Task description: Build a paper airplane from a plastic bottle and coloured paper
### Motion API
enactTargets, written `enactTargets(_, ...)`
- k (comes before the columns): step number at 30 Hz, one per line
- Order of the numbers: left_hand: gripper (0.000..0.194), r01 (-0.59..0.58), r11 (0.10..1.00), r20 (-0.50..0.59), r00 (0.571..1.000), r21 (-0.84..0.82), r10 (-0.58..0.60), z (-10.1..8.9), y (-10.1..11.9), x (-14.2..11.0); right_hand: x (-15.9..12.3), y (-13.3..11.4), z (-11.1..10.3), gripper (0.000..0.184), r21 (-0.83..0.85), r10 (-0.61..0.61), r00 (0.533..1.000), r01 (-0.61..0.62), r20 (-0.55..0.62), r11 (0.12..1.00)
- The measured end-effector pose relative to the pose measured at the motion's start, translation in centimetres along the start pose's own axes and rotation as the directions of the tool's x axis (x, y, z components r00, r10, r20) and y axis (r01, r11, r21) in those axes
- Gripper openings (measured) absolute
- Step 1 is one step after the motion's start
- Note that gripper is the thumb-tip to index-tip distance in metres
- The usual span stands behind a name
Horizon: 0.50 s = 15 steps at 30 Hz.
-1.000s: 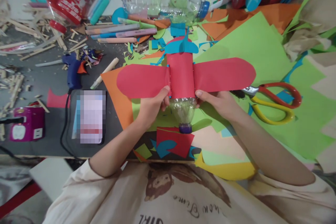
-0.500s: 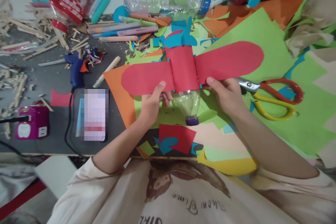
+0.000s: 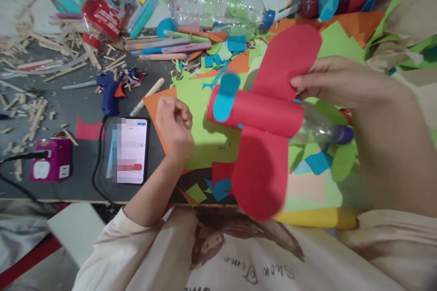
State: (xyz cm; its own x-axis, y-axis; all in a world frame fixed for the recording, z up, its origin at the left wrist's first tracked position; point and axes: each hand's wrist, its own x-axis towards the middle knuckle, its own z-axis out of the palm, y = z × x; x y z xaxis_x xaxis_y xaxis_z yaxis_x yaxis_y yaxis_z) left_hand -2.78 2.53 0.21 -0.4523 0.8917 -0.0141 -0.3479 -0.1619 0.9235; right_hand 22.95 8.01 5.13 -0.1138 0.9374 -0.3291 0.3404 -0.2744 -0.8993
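Note:
My right hand (image 3: 327,82) pinches the upper wing of a toy plane (image 3: 261,111), thumb on top of the red paper and the other fingers behind it. Its body is a clear plastic bottle (image 3: 314,122) wrapped in red paper, with a purple cap (image 3: 342,135) pointing right. Rounded red wings reach up and down from the body, and a blue paper tail piece (image 3: 227,95) sits at the left end. Apart from the plane, my left hand (image 3: 175,122) hovers over green and orange paper with its fingers curled in and nothing visible in them.
On the left lie a blue glue gun (image 3: 109,91), a phone (image 3: 134,150), a purple power adapter (image 3: 51,159) and scattered wooden sticks (image 3: 30,118). Several markers (image 3: 167,45) and a clear bottle (image 3: 218,7) lie at the back. Paper scraps cover the right side.
The plane has turned sideways, its cap now pointing right instead of toward me. My left hand has let go of its wing and moved left. The right hand has shifted up and right with the plane.

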Motion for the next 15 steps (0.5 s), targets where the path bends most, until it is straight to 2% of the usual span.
enactTargets(1, 0.034, 0.003, 1.000, 0.002, 1.000, 0.004, -0.003, 0.1, 0.0, -0.1, -0.2, 0.2, -0.1, 0.023, -0.025, 0.060, 0.989, -0.058, 0.135, 0.998)
enactTargets(3, 0.033, 0.002, 1.000, 0.015, 1.000, 0.018, -0.002, 0.2, -0.2, -0.3, -0.6, 0.6, 0.1, 0.015, -0.036, 0.135, 0.913, -0.131, 0.385, 0.991)
enactTargets(5, 0.031, -0.004, 0.999, 0.024, 1.000, 0.040, 0.003, 0.2, -0.3, -0.4, -0.6, 0.9, 0.7, 0.017, -0.023, 0.101, 0.873, -0.103, 0.477, 0.994)
enactTargets(7, 0.025, -0.013, 0.997, 0.035, 0.999, 0.076, 0.011, 0.1, -0.5, -0.4, -0.2, 0.8, 1.3, 0.020, -0.011, 0.076, 0.876, -0.081, 0.476, 0.997)
enactTargets(11, 0.020, -0.049, 0.984, 0.086, 0.996, 0.170, 0.035, -0.5, -1.0, 0.0, 1.2, 0.3, 2.6, 0.015, 0.031, 0.041, 0.917, -0.058, 0.396, 0.998)
enactTargets(15, 0.022, -0.186, 0.941, 0.170, 0.975, 0.282, 0.142, -0.9, -1.3, 0.1, 2.5, 0.6, 4.4, 0.005, 0.156, -0.013, 0.946, -0.040, 0.325, 0.987)
